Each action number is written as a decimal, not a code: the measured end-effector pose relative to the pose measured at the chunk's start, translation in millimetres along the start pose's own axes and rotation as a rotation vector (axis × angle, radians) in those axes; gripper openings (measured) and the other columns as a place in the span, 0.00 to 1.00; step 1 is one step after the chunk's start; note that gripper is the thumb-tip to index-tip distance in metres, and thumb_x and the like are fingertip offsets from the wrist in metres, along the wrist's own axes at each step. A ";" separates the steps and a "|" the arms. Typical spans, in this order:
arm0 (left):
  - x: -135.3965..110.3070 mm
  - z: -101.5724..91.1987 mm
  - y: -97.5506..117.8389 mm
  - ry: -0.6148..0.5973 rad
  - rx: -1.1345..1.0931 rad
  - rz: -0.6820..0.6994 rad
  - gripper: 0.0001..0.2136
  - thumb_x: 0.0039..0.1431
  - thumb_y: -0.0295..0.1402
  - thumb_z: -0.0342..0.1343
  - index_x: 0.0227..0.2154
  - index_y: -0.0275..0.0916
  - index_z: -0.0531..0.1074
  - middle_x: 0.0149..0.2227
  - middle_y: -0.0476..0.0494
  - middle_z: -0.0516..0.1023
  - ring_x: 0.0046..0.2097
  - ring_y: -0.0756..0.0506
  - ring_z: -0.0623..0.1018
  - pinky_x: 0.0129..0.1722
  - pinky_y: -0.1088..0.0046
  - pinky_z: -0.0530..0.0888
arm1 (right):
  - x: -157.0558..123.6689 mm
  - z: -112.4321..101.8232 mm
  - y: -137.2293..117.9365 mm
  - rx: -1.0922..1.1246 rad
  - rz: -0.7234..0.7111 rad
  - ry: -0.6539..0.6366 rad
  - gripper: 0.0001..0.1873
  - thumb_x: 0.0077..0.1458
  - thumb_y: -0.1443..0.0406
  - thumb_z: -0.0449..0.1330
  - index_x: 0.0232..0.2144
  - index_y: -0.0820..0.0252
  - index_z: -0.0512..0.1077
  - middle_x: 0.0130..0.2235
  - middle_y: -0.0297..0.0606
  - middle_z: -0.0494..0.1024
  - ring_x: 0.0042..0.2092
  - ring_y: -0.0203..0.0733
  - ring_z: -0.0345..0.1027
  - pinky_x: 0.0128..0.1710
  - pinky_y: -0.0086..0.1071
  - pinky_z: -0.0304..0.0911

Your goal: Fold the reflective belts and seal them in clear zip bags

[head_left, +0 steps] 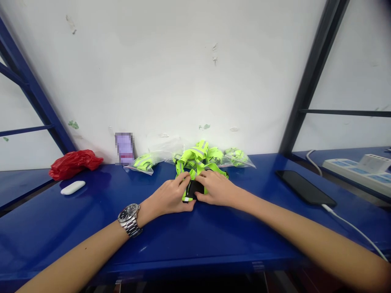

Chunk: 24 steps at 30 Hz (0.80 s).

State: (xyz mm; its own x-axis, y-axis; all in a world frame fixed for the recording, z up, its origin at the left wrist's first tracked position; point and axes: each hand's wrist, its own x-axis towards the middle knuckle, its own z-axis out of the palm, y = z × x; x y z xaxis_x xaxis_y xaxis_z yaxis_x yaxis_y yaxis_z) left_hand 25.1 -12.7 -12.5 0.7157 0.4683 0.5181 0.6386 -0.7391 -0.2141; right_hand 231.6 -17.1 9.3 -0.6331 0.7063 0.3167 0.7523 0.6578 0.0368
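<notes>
Hand [167,196] on vest [191,159], bagged vests [236,157] behind

Smooth neon reflective cloth [195,156] lies on a glossy blue metal shelf [214,240].

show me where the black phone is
In the head view, the black smartphone lies on the blue metal shelf at the right, with a white cable attached, between the person's right hand and the white power strip.
</notes>
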 end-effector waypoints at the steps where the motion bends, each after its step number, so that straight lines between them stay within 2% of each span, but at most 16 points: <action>1: -0.3 -0.4 0.3 0.017 0.017 0.016 0.27 0.52 0.39 0.55 0.53 0.32 0.60 0.52 0.28 0.70 0.46 0.35 0.78 0.36 0.62 0.80 | 0.4 -0.5 -1.4 -0.011 0.005 -0.001 0.15 0.55 0.57 0.56 0.38 0.63 0.70 0.39 0.46 0.73 0.37 0.47 0.67 0.33 0.35 0.58; 5: 0.0 -2.5 1.0 0.056 0.054 0.102 0.29 0.56 0.36 0.53 0.58 0.30 0.53 0.56 0.25 0.66 0.51 0.34 0.75 0.41 0.62 0.79 | -0.3 2.4 -3.6 -0.029 -0.054 0.006 0.14 0.58 0.63 0.53 0.43 0.66 0.68 0.41 0.47 0.73 0.38 0.47 0.68 0.34 0.35 0.60; 8: 1.3 -3.4 1.5 0.055 0.046 0.172 0.26 0.58 0.35 0.53 0.56 0.30 0.54 0.54 0.25 0.68 0.53 0.34 0.74 0.47 0.61 0.76 | -0.3 5.6 -3.2 -0.027 -0.120 -0.013 0.12 0.58 0.67 0.51 0.41 0.69 0.67 0.39 0.48 0.74 0.38 0.46 0.68 0.37 0.36 0.61; 12: 4.6 -4.0 3.6 0.032 0.029 0.139 0.20 0.56 0.34 0.53 0.50 0.31 0.59 0.47 0.29 0.73 0.47 0.36 0.78 0.42 0.61 0.78 | 2.1 6.3 -2.1 0.000 -0.135 -0.022 0.09 0.57 0.67 0.52 0.37 0.69 0.68 0.37 0.47 0.74 0.36 0.44 0.67 0.37 0.35 0.61; 16: 6.5 -5.0 4.8 0.062 0.038 0.135 0.19 0.55 0.32 0.53 0.49 0.31 0.61 0.44 0.31 0.74 0.43 0.37 0.79 0.38 0.62 0.78 | 2.7 5.6 0.3 0.061 -0.129 0.016 0.09 0.56 0.67 0.54 0.38 0.68 0.68 0.37 0.46 0.73 0.35 0.43 0.66 0.35 0.35 0.62; 19: 4.5 -5.3 0.8 0.112 0.056 0.170 0.20 0.56 0.33 0.53 0.49 0.29 0.61 0.44 0.30 0.75 0.44 0.36 0.79 0.39 0.62 0.79 | -2.5 4.4 3.8 0.110 -0.125 0.048 0.14 0.58 0.64 0.53 0.44 0.67 0.68 0.39 0.46 0.74 0.37 0.44 0.68 0.36 0.36 0.63; 22: 0.7 -4.7 -6.4 0.169 0.074 0.154 0.22 0.57 0.35 0.53 0.51 0.29 0.60 0.45 0.30 0.75 0.45 0.37 0.79 0.39 0.63 0.79 | -10.2 3.0 7.4 0.112 -0.119 0.096 0.29 0.56 0.54 0.57 0.54 0.66 0.62 0.47 0.51 0.72 0.46 0.52 0.68 0.41 0.41 0.64; 24: -1.3 -4.1 -10.2 0.214 0.075 0.140 0.23 0.57 0.37 0.54 0.53 0.30 0.60 0.46 0.29 0.75 0.45 0.37 0.79 0.39 0.64 0.79 | -13.3 3.2 8.0 0.052 -0.094 0.110 0.38 0.51 0.50 0.61 0.57 0.69 0.59 0.50 0.55 0.70 0.50 0.57 0.66 0.44 0.45 0.64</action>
State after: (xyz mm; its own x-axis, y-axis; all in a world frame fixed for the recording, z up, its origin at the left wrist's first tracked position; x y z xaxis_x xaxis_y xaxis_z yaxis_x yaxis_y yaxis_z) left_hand 16.5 -7.8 -7.6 0.7273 0.2451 0.6410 0.5625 -0.7480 -0.3523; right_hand 245.4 -20.4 2.3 -0.6742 0.6102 0.4161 0.6785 0.7343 0.0226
